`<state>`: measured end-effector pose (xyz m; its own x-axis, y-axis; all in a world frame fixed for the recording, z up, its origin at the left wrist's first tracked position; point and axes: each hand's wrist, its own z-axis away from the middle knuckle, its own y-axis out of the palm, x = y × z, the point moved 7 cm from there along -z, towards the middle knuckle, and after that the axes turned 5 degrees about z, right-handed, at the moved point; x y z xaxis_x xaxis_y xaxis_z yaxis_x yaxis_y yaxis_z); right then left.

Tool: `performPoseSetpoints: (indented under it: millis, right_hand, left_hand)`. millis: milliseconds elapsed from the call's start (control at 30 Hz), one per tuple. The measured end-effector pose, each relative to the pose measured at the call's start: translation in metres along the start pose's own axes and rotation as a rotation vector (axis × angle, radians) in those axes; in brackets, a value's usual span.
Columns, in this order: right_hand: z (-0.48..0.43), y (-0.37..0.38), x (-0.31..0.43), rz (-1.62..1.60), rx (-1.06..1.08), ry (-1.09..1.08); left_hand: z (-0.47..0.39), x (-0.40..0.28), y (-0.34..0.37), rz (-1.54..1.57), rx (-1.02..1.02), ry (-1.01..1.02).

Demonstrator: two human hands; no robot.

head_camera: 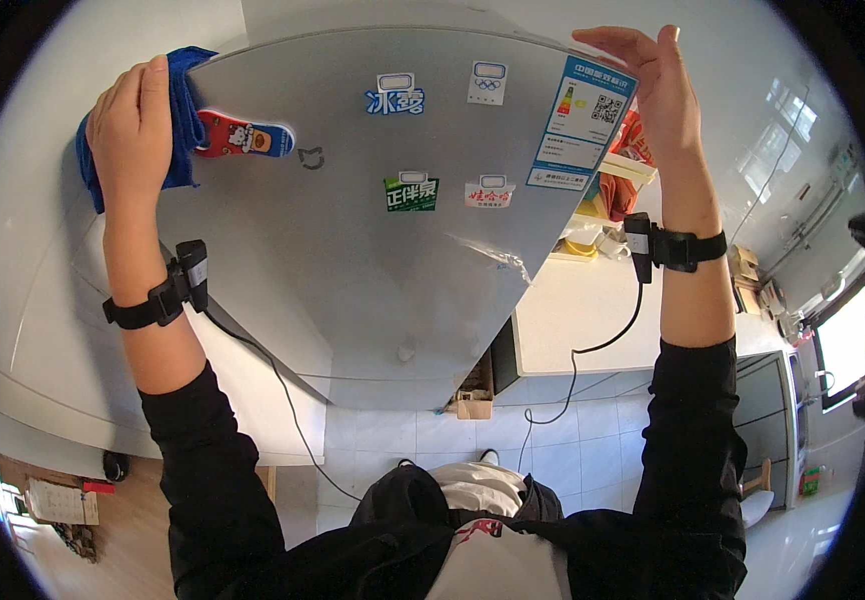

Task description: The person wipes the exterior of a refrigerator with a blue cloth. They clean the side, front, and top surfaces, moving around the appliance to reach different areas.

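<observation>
Before me stands a grey refrigerator (312,247), its front covered with several stickers and magnets. My left hand (132,127) is on a blue cloth (183,112) at the upper left corner of the door; the cloth is bunched under the palm and its folds hang past the fingers. A red and blue cartoon magnet (245,136) is just right of the cloth. At the upper right corner my right hand (661,90) is raised with the thumb apart, holding nothing visible. Its fingertips are at the door's top edge, beside a blue energy label (581,124); whether they touch cannot be told.
To the right, a white counter (590,315) bears a shelf (627,169) with packages and a yellow item. A cardboard box (474,401) sits low beside the refrigerator. Black cables (282,375) run from both wrist straps. A window (843,337) is at far right.
</observation>
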<state>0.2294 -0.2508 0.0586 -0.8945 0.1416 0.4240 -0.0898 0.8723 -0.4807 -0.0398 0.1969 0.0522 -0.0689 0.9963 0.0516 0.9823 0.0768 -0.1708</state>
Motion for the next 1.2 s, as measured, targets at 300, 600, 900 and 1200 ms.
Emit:
performPoseSetpoints:
  millis: [300,600,900,1200]
  right_hand:
    - [0.015,0.028,0.012,0.048,-0.017,0.009]
    - [0.023,0.028,0.037,0.142,-0.16,0.068]
    - [0.027,0.02,0.079,0.041,-0.135,0.045]
    - [0.025,0.027,0.056,0.102,-0.117,0.063]
  left_hand:
    - [0.005,0.016,0.009,0.038,0.027,-0.113]
    - [0.019,0.025,0.008,-0.06,-0.11,-0.183]
    - [0.076,-0.005,0.012,0.005,-0.143,-0.268]
    - [0.174,0.01,0.025,0.024,-0.111,-0.475]
